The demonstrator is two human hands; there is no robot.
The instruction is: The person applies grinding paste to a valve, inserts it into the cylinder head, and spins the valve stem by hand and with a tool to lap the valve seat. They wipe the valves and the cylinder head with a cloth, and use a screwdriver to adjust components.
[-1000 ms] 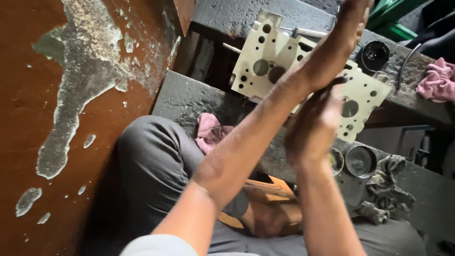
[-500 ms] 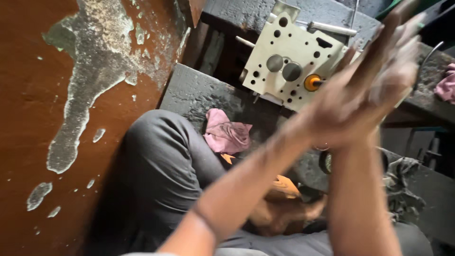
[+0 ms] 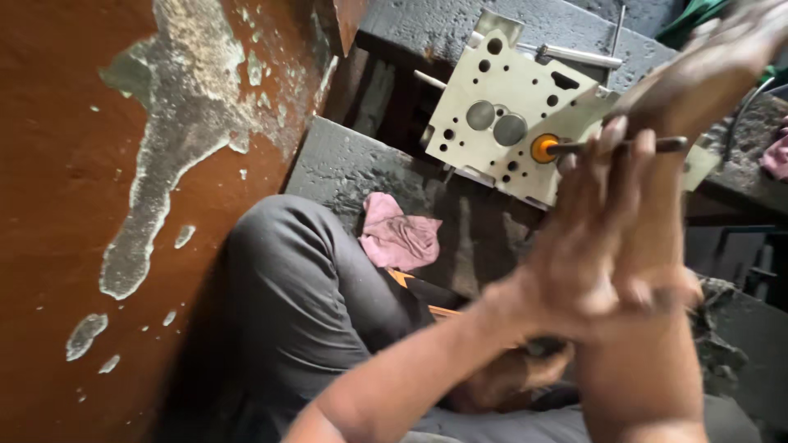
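Dark and thin, the metal rod [image 3: 624,146] lies pinched between your two flattened palms, your left hand [image 3: 591,238] pressed against your right hand [image 3: 681,164], fingers stretched out rather than curled, and its far tip sits in an orange-ringed hole [image 3: 542,148] of the cream-coloured metal block with round bores [image 3: 513,115]. That block leans tilted on the rough grey stone ledge [image 3: 361,164] just beyond your grey-trousered knee [image 3: 287,287]. Near the knee on the ledge lies a crumpled pink rag [image 3: 400,234], with the peeling reddish-brown wall [image 3: 74,205] at your left.
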